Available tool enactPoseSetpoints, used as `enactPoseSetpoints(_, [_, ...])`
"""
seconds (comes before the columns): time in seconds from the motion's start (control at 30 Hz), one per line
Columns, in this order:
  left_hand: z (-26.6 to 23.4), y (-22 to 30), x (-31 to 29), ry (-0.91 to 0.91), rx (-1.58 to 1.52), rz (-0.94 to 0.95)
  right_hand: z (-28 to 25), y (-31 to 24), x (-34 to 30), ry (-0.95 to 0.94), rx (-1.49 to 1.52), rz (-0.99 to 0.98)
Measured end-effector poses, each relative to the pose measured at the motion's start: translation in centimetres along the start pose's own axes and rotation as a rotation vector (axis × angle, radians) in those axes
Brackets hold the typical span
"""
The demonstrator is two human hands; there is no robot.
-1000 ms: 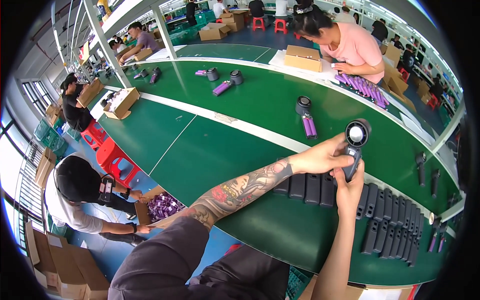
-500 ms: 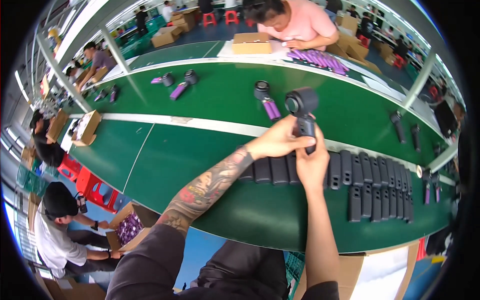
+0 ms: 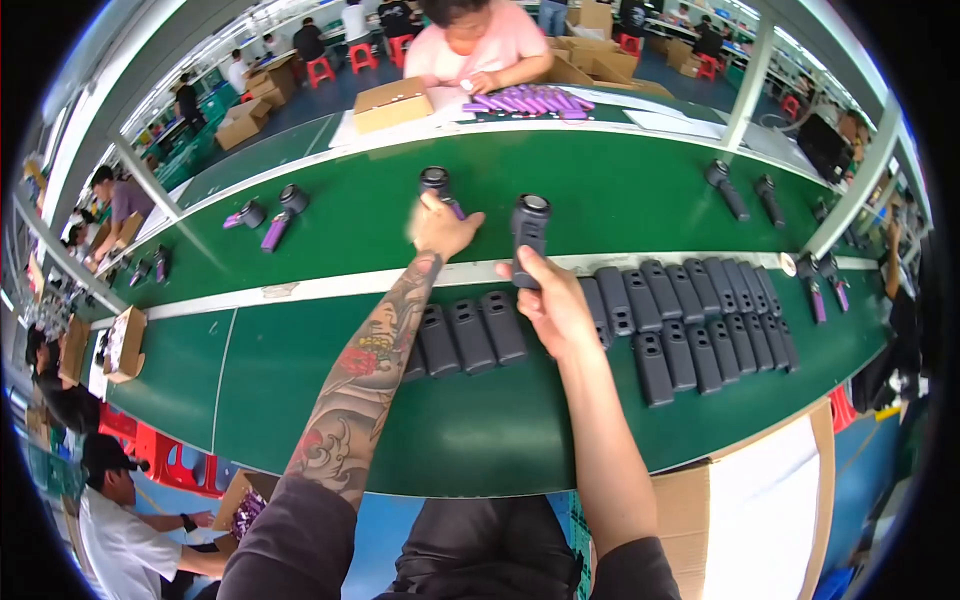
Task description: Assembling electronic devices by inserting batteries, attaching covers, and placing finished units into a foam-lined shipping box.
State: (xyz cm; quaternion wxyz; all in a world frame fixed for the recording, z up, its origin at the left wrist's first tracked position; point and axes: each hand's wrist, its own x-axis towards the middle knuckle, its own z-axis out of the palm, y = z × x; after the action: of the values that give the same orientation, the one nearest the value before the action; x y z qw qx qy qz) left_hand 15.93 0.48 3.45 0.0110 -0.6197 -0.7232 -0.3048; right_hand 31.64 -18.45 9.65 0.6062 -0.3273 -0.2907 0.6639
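My right hand (image 3: 550, 300) grips the handle of a black handheld device (image 3: 529, 232) with a round head, held upright above the bench. My left hand (image 3: 443, 228) reaches over a second round-headed device (image 3: 435, 181) lying on the far green surface. Its thumb sticks out to the right, and its fingers, slightly blurred, lie at the device's neck. A bit of purple cell shows beside that thumb; the rest of the handle is hidden. Black handle covers (image 3: 465, 335) stand in a row between my forearms, and more covers (image 3: 690, 355) fill two rows to the right.
Further round-headed devices (image 3: 290, 200) with purple cells lie at the left, and two black ones (image 3: 730, 190) at the right. Across the bench a person in pink sits by purple cells (image 3: 530, 100) and a cardboard box (image 3: 392, 104). A white rail (image 3: 330, 289) divides the green surface.
My left hand has left the device both hands were holding and moved to the one on the far surface. My right hand keeps the first device. The view has swung right.
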Motion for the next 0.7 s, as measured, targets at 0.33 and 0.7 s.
enactPoseSetpoints(0.33, [-6.6,-5.4,1.7,-0.464,-1.109,-0.176,-1.0,5.9,5.8,0.328,-0.616,-0.503])
enactPoseSetpoints(0.7, [-13.7,-18.7,-5.1,-0.295,-1.422,-0.339,6.9,12.3,-1.6,-0.391,-1.528,-1.021])
